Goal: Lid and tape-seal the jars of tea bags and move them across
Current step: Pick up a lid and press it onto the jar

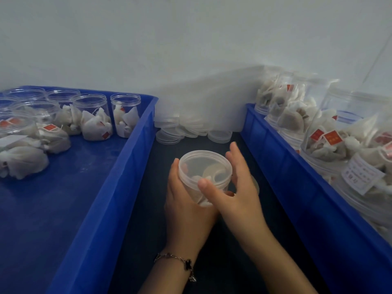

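A clear jar of tea bags with a translucent lid on top is held over the dark table between two blue crates. My left hand wraps round the jar's body from below and the left. My right hand lies against the lid's right side, thumb across the jar's front, fingers nearly straight. A roll of tape seems to sit behind my right hand, mostly hidden.
The left blue crate holds several open jars of tea bags. The right blue crate is packed with lidded jars. A heap of loose lids lies at the back by the white wall.
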